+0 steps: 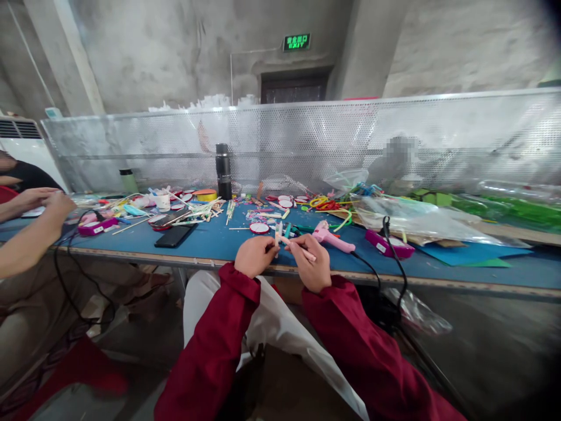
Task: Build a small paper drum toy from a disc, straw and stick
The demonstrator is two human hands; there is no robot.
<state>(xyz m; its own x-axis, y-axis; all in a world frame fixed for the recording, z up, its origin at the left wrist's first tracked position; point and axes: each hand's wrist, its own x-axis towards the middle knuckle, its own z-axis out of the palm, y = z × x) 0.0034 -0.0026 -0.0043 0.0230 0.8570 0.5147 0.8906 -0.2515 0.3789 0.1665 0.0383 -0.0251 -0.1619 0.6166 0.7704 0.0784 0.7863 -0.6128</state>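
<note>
Reaches forward in dark red sleeves [205, 345] to the near edge of a blue table [214, 242]. Pinches a thin pale stick [277, 235] roughly upright at that edge, in closed fingers of the left hand [254, 256]. Grips a slim pink rod [310, 255] in the right hand [314, 266], aiming its tip at the stick; cannot tell touching from nearly touching. Has a pink glue gun [332, 238] just beyond the right hand, a round red-rimmed disc [259, 228] just beyond the left. Faces, farther back, an upright black bottle [223, 175], then a perforated screen [298, 131].
</note>
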